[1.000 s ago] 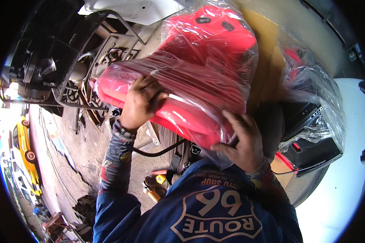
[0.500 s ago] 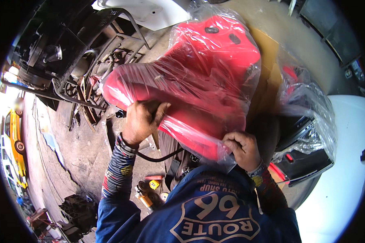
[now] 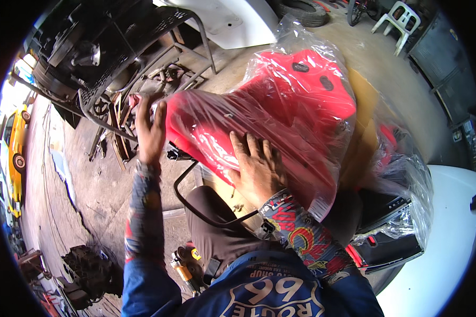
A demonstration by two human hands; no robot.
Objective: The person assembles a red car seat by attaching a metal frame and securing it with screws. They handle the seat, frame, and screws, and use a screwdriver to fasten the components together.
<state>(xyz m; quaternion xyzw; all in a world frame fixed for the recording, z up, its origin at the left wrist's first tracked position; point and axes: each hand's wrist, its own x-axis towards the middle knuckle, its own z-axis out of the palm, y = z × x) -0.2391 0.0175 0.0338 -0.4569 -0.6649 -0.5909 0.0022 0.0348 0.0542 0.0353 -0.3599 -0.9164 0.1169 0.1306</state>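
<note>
A red car seat (image 3: 307, 129), sheathed in clear plastic film (image 3: 291, 33), lies at the centre of a workshop floor before a seated worker, its near edge by the worker's dark-trousered knees (image 3: 214, 211) and brown cardboard (image 3: 366, 103) along its right side. The right hand (image 3: 260, 166) lies flat on the wrapped cushion, fingers spread and grasping nothing; the left hand (image 3: 152, 127) is raised at the cushion's left end, fingers extended, though whether it pinches any film cannot be told. The seat looks bulky and fairly heavy, likely soft padding over a stiff frame, while the glossy film probably slides under the palms and could tear if pulled. The firmest hold would likely be underneath, at both ends, rather than by the loose wrap. Two dark oval openings (image 3: 300, 67) mark the far part, and a bent black bar (image 3: 181, 198) juts from its near side.
</note>
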